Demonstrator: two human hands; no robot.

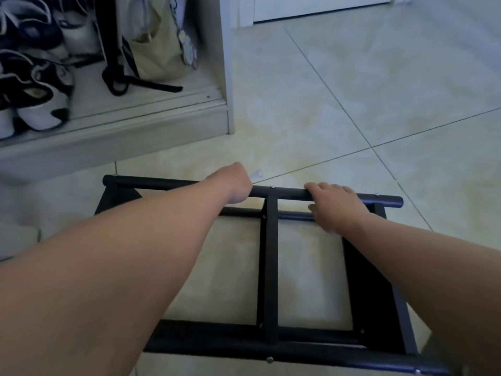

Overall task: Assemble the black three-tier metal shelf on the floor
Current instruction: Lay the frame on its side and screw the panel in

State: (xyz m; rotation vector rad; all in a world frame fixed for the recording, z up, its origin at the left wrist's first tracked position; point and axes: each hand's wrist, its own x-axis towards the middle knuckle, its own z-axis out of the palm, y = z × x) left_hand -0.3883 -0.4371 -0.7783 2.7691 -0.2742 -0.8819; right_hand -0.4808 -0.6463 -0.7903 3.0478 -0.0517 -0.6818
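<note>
While both arms reach forward, the left hand curls over the far top bar of a black metal shelf frame on the tiled floor. The right hand grips the same bar further right, past the centre strut. A white cupboard holding shoes sits beyond, left.

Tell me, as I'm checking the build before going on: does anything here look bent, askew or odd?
Nothing on the black frame looks bent: its tubes run parallel. The left hand and right hand hold the top tube. The only oddity is a small bluish mark on the floor tile just beyond the left hand.
</note>
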